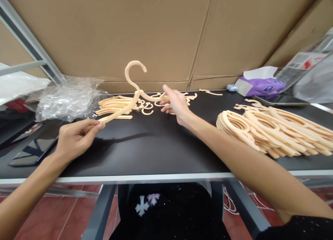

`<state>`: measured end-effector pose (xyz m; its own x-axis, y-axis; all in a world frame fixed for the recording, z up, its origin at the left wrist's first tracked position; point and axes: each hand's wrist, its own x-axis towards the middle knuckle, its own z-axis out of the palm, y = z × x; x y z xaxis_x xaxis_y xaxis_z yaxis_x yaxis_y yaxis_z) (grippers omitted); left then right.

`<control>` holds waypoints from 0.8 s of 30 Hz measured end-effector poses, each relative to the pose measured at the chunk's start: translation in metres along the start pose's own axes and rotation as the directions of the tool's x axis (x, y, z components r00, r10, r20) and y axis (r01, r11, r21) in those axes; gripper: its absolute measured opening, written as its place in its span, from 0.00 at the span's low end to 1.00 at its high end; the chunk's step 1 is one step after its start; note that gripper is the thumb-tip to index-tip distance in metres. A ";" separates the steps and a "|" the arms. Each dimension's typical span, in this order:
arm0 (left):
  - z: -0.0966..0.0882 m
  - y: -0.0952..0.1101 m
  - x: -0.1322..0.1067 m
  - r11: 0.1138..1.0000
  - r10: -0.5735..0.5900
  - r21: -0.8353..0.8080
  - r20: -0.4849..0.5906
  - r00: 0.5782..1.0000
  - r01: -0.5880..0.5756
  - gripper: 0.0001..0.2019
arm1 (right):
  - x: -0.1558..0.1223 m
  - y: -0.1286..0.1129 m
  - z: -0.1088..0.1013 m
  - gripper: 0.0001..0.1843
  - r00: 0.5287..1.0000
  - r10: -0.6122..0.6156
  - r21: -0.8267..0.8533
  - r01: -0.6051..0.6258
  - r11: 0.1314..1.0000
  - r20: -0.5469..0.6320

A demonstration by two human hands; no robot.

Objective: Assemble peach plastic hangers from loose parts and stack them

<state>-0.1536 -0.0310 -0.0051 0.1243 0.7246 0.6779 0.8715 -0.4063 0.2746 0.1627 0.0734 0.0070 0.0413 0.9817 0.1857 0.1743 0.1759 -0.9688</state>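
A cream plastic clothes hanger [132,103] is held up over the table, its hook upright and its two arms spread from the middle joint. My left hand [76,136] pinches the tip of the left arm between thumb and fingers. At the end of the other arm is my right hand [178,103], closed around it with the thumb on the upper side; part of that end is hidden by the fingers. Behind the hanger lie a pile of loose hanger arms [114,104] and several loose hooks [147,110], some of them covered by my right hand.
Stacked hangers [273,129] lie at the right on the black table [156,150]. A purple tissue pack [265,85] and a tablet-like flat device [281,100] are behind them. Left are clear plastic bags [67,97] and a phone [35,150]. Cardboard [161,35] walls the back.
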 end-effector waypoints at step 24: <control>0.000 -0.009 0.006 0.953 0.106 0.302 -0.276 0.955 -0.018 0.14 | -0.006 -0.014 -0.003 0.17 0.971 0.233 0.409 -0.230 0.883 0.041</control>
<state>-0.1604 -0.0235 -0.0033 0.0798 0.4955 0.8649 0.9716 -0.2324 0.0435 0.1628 0.0647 0.0198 0.0400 0.9978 -0.0525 -0.2581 -0.0405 -0.9653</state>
